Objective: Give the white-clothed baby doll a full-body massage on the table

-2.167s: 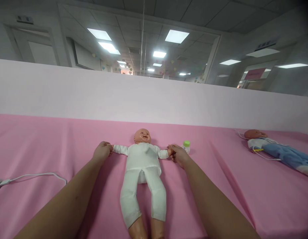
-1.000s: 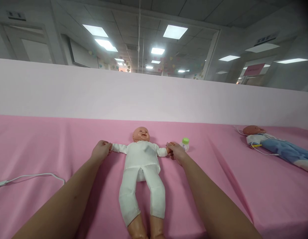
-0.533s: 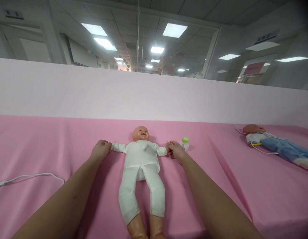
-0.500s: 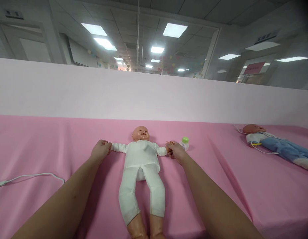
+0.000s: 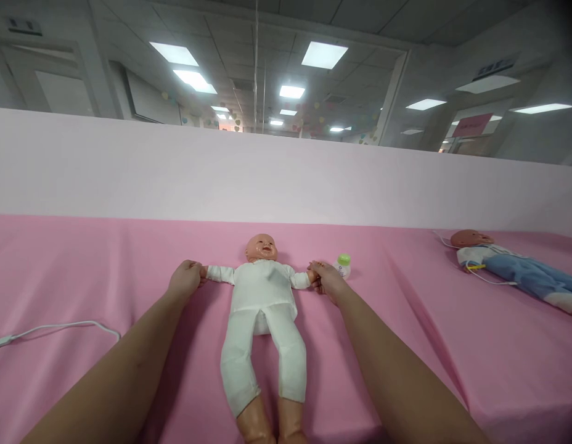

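Observation:
A baby doll (image 5: 264, 293) in a white long-sleeved top and white trousers lies on its back, head toward the wall and bare feet toward me. Both its arms are stretched out sideways. My left hand (image 5: 186, 279) is closed around the doll's hand on the left of the view. On the other side, my right hand (image 5: 328, 281) grips the doll's other hand, whose small fingers partly show. Just behind my right hand stands a small clear bottle (image 5: 344, 266) with a green cap, partly covered by that hand.
A pink cloth (image 5: 378, 357) covers the table, with folds at left and right. Another doll (image 5: 521, 266) in blue and white lies at the far right with thin tubing. A white cable (image 5: 59, 325) runs along the left. Behind rises a white wall (image 5: 267, 179) topped by glass.

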Demonstrator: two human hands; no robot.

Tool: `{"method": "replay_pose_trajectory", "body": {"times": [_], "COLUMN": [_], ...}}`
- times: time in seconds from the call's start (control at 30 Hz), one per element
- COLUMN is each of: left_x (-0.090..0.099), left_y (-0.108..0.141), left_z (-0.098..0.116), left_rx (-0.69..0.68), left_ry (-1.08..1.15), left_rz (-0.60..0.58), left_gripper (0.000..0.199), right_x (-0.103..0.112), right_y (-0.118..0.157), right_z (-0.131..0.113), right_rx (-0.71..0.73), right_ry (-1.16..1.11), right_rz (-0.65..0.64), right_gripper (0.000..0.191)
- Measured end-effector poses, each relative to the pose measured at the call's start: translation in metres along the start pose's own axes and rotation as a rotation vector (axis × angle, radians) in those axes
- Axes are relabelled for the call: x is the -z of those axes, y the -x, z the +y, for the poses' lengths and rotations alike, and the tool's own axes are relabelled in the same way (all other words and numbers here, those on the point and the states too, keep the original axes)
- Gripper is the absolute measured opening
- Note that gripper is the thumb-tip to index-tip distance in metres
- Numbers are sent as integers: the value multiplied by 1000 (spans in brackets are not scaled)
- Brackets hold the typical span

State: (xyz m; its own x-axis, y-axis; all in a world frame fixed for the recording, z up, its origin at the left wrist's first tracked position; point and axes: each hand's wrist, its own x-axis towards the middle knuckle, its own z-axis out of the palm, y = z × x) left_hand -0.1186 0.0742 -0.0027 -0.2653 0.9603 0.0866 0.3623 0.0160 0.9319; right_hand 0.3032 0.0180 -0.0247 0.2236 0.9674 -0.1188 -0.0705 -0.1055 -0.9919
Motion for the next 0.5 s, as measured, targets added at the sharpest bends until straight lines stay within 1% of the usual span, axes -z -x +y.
{"method": "replay_pose_trajectory", "body": {"times": [0.07,0.2,0.37,0.5], "left_x": [0,-1,0,0], "left_y": [-1,0,-1,-2], "left_z": [1,4,2,-1], "left_rx": [41,91,93,52], "left_ry": [94,144,170,120], "left_rz": [-18,-5,-22,-38], "left_gripper": [16,28,41,39], "right_x": [1,2,2,1], "right_y": [1,4,6,9], "right_z": [-2,-3,-3,-5], "right_rx": [-2,-1,12,35], "right_ry": [-13,-62,-85,-73], "right_rz": [-9,-35,-52,-38], "right_gripper": [33,32,32,36]}}
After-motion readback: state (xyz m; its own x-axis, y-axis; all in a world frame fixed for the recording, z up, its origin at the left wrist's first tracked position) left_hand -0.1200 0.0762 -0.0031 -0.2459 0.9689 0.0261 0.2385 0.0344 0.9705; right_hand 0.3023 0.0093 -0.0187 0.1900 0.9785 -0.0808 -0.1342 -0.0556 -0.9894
